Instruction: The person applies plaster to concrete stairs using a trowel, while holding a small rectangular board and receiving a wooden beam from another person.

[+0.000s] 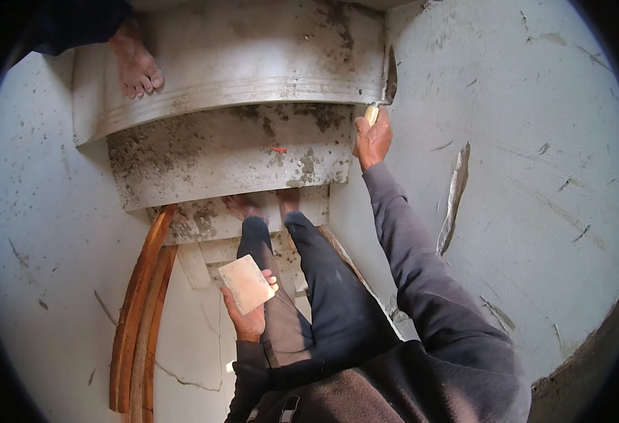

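Observation:
My left hand (250,323) holds a pale square tile-like piece (246,285) in front of my legs, its flat face up and the fingers curled round its edge. My right hand (373,138) reaches far forward, closed round the light-coloured handle (371,114) of what looks like a trowel. Its dark pointed blade (392,76) lies along the corner where the upper stair step (246,63) meets the right wall (521,169). My fingers hide part of the handle.
Another person's bare foot (138,70) stands on the upper step at the left. Mortar-spattered steps (232,151) descend toward me, with a small red scrap (278,149) on one. Long curved wooden strips (138,317) lean at the lower left. The right wall has a long gouge (454,201).

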`<state>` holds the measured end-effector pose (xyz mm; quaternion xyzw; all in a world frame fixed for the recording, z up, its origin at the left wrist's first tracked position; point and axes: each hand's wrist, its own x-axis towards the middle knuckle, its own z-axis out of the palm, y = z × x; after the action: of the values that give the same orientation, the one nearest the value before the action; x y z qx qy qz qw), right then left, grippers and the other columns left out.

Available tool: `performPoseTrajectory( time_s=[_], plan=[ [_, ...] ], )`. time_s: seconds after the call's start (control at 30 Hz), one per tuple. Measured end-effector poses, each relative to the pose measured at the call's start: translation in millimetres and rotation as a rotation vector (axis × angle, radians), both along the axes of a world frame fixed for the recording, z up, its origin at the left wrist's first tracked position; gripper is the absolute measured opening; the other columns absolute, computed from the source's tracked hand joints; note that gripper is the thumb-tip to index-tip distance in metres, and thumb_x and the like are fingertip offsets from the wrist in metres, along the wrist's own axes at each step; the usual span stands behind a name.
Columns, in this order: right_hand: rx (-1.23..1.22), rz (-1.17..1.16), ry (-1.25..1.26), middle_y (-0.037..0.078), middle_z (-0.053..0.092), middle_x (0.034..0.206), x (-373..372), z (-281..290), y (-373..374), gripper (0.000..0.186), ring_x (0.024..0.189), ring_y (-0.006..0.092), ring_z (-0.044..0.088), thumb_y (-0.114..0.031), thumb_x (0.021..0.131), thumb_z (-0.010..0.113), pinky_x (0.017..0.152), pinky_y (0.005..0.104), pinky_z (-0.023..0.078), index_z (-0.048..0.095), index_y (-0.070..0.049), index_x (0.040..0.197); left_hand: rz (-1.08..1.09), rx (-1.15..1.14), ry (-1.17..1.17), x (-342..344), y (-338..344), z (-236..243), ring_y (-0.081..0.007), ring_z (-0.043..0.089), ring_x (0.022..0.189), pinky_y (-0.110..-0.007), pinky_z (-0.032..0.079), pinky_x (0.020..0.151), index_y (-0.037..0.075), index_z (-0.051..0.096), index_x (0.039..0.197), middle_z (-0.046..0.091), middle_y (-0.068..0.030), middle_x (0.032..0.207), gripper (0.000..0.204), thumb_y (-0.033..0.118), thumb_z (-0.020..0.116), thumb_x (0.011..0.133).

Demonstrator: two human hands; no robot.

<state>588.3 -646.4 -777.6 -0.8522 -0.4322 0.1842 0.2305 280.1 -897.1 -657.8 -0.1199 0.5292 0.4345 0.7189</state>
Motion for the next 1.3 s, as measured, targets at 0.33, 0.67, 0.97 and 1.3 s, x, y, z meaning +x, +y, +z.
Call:
performPoseTrajectory(
  time_s=[0.33, 0.67, 0.97, 1.3],
  plan=[
    [-0.012, -0.057, 0.115, 0.03, 0.064, 0.1, 1.4, 2.4, 0.1, 0.057, 0.095, 0.0429, 0.064, -0.018, 0.072, 0.063, 0.083, 0.0462, 0.049, 0.052, 0.005, 0.123, -0.007, 0.016, -0.002, 2.6, 1.6, 1.4, -0.0329, 0.063, 0.1, -0.044, 0.05, 0.09, 0.003, 0.039, 0.14, 0.06, -0.0228, 0.117, 0.086, 0.072, 0.034, 0.09],
    [-0.054, -0.017, 0.034, 0.03, 0.064, 0.096, 3.3, -14.6, -22.0, 0.058, 0.09, 0.0471, 0.062, -0.019, 0.075, 0.061, 0.081, 0.0481, 0.049, 0.049, 0.0, 0.129, 0.0, 0.015, -0.008, 3.3, 0.5, 1.1, -0.0325, 0.063, 0.101, -0.044, 0.05, 0.09, 0.003, 0.039, 0.14, 0.061, -0.0224, 0.117, 0.086, 0.073, 0.033, 0.09],
    [0.028, 0.184, 0.107, 0.031, 0.063, 0.093, -7.5, 0.6, -37.7, 0.054, 0.088, 0.0475, 0.061, -0.016, 0.076, 0.061, 0.077, 0.0491, 0.049, 0.051, 0.0, 0.127, -0.008, 0.002, 0.001, 0.9, -0.1, 2.8, -0.0325, 0.063, 0.099, -0.044, 0.05, 0.09, 0.003, 0.038, 0.141, 0.061, -0.0223, 0.116, 0.084, 0.071, 0.032, 0.091],
    [-0.018, 0.249, -0.069, 0.03, 0.063, 0.091, 27.5, -22.6, 44.8, 0.044, 0.088, 0.0473, 0.062, -0.017, 0.077, 0.061, 0.078, 0.0506, 0.049, 0.054, -0.004, 0.119, -0.001, 0.002, 0.026, 3.2, 2.3, 3.8, -0.0317, 0.063, 0.097, -0.044, 0.051, 0.086, 0.002, 0.04, 0.139, 0.061, -0.0226, 0.113, 0.085, 0.071, 0.029, 0.092]
  ],
)
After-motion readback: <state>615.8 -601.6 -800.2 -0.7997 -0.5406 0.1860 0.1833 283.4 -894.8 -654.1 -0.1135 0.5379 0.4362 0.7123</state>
